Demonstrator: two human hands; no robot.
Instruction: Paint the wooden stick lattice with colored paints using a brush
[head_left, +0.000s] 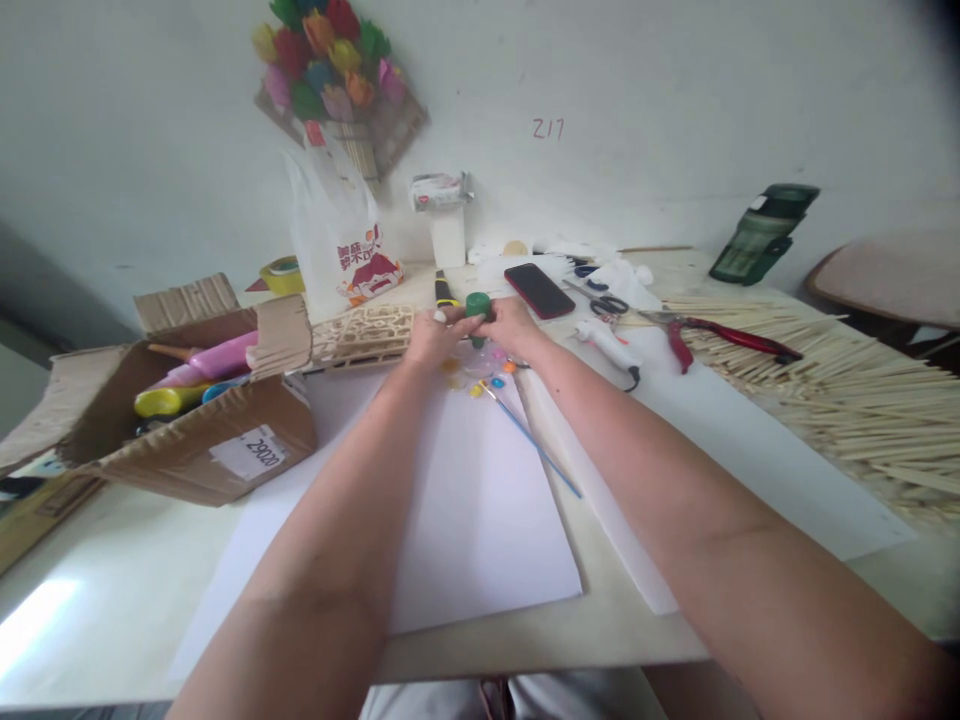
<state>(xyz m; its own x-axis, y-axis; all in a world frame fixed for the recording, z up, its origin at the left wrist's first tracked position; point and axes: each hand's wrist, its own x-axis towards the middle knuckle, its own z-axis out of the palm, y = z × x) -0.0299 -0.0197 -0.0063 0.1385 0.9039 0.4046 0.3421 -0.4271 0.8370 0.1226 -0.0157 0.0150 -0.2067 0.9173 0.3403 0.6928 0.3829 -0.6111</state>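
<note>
A small green paint bottle [478,303] is between my hands, above a clear palette [466,372] with dabs of yellow, orange, blue and pink paint. My left hand [435,338] has its fingers closed around the bottle's left side. From the right, my right hand [516,325] closes on the same bottle; its fingertips are partly hidden. Just below the bottle a bit of green shows over the palette. A thin blue paintbrush [534,443] lies with its tip at the palette and its handle across white paper [487,530].
At left stands an open cardboard box [202,460] of paint bottles. Behind are a plastic bag [330,240], wooden lattice [360,335] and phone [538,290]. To the right lie scissors [600,300], a glue gun [609,345], red-handled pliers [735,335] and many thin sticks [862,400].
</note>
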